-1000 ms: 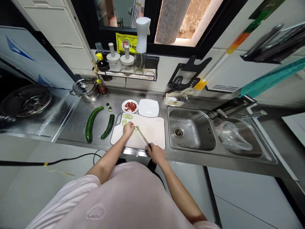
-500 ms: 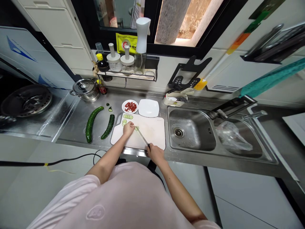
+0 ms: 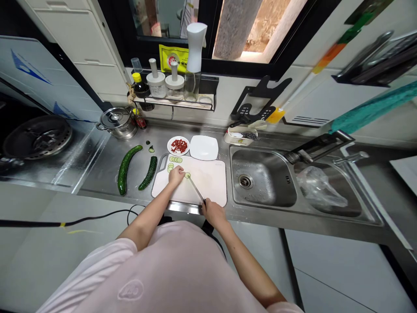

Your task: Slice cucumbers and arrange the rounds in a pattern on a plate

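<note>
My right hand (image 3: 213,213) is closed round the dark handle of a kitchen knife (image 3: 197,191), whose blade slants up and left over the white cutting board (image 3: 208,184). A round pale-green cucumber slice (image 3: 187,175) is at the knife's tip. Just left of that slice, my left hand (image 3: 176,176) is over the board with its fingers drawn together; what they pinch, if anything, is hidden. Behind it lie a row of cucumber slices (image 3: 176,159) and a few more slices (image 3: 170,166).
Left of the board lie a long cucumber (image 3: 127,169), a shorter cucumber piece (image 3: 148,173) and small offcuts (image 3: 151,149). Behind it are a plate of chopped red pieces (image 3: 179,145) and a white dish (image 3: 204,148). A sink (image 3: 263,176) adjoins on the right; a lidded pot (image 3: 117,122) stands back left.
The cucumber slice at the knife's tip shows a fuller round face than before. Both hands stay nearly in place, and the whole view has shifted very slightly.
</note>
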{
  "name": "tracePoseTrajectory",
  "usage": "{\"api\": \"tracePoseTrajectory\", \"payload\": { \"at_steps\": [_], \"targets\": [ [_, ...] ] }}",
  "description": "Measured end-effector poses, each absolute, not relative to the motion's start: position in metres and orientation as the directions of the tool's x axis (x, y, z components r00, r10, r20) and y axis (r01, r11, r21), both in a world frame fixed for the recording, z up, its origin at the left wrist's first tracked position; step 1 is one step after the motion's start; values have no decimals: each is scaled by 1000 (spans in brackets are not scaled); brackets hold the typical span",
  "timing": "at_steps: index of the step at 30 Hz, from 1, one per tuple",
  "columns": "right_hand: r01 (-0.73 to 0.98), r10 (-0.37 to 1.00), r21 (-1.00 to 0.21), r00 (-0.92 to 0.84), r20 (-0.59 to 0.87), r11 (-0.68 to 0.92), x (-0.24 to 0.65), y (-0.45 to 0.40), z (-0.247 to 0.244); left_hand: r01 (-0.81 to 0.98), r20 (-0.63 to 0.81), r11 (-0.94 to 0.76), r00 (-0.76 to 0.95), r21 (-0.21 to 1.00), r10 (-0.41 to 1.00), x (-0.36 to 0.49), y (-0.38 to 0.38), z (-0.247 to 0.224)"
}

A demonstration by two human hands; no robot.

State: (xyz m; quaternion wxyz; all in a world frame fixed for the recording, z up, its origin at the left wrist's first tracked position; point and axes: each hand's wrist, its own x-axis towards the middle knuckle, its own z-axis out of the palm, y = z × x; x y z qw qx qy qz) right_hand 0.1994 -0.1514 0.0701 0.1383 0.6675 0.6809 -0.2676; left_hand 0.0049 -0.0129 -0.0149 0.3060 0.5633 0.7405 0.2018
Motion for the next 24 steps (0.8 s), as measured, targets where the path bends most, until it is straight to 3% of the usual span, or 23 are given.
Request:
{"api": "tracePoseTrajectory", "payload": {
  "at_steps": [24],
  "targets": [
    [980,842,-193,-68,-536,-44,189,-140,67,713,-241,293,-177,637,954,5,-12,-12]
  ]
}}
